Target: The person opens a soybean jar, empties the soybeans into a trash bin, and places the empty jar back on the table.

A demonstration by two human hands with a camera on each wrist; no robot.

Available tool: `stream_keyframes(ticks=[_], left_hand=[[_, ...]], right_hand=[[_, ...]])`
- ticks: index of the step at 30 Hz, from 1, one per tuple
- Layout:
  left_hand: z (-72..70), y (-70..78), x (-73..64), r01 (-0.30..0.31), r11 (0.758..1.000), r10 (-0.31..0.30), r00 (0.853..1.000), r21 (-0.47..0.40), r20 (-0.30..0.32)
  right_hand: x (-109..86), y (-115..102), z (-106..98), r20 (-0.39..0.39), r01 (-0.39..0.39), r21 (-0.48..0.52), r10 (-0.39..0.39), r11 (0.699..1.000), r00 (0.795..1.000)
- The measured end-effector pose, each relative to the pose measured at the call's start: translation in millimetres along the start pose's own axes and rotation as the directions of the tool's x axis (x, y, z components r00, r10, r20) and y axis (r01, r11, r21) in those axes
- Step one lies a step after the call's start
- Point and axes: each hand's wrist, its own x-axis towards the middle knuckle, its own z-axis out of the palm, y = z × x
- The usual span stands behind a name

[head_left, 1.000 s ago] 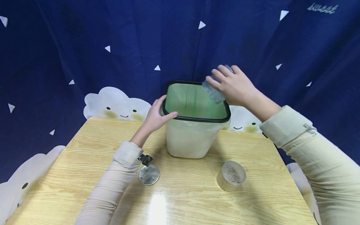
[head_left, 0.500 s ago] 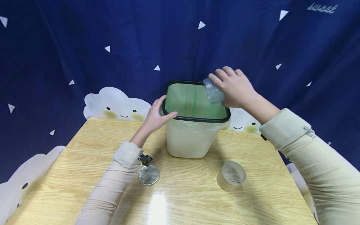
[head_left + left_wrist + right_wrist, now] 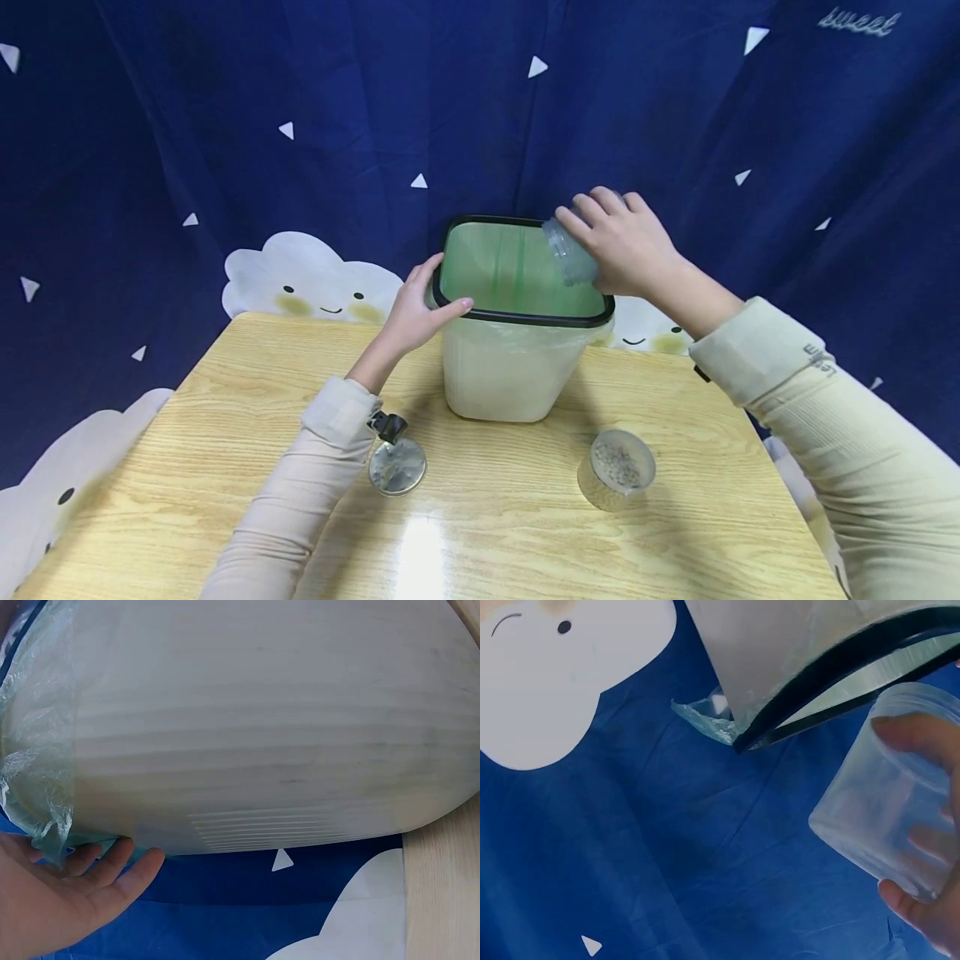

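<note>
My right hand (image 3: 633,246) grips a clear plastic jar (image 3: 572,257) over the right side of a trash bin (image 3: 506,375). The jar is tilted, its mouth turned down toward the bin's opening; in the right wrist view the jar (image 3: 870,806) looks see-through, with nothing visible inside. At the bin's left rim my left hand (image 3: 412,315) holds on, thumb over the black rim (image 3: 525,318) and fingers along the outside. A thin green bag lines the bin, and its folded edge (image 3: 45,765) hangs outside near my left fingers (image 3: 124,877).
A round silver lid (image 3: 397,467) lies on the wooden table (image 3: 495,517) beside my left sleeve. To the right stands another clear jar (image 3: 617,471) with small pale pellets in it. Behind the table hangs a blue curtain (image 3: 345,108) with white triangles and clouds.
My right hand has lowered slightly with the jar, and the jar's tilt has shifted along the way. My left hand and the bin have stayed in place.
</note>
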Motion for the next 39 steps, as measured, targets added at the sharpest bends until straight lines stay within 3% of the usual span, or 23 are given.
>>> stream_keyframes(ticks=[8,17,31,39], left_hand=[[0.0,-0.6,-0.1,0.003,1.000,-0.003,1.000,-0.001,0.004],[-0.8,-2.4,-0.6,0.001,1.000,-0.001,1.000,-0.011,-0.007],[0.5,-3.7,1.3,-0.007,1.000,0.007,1.000,-0.013,-0.006],[0.3,-6.5,2.8,-0.013,1.000,0.013,1.000,-0.015,-0.009]], right_hand=[[-9.6,-2.8,-5.7,-0.049,-0.147,0.164,0.156,0.976,0.986],[-23.0,-11.2,-15.5,-0.159,-0.154,0.273,0.202,0.950,0.966],[-55.8,-26.6,-16.8,-0.125,-0.236,0.547,0.357,0.803,0.926],[-68.9,-39.5,-9.8,-0.184,-0.175,0.623,0.360,0.763,0.915]])
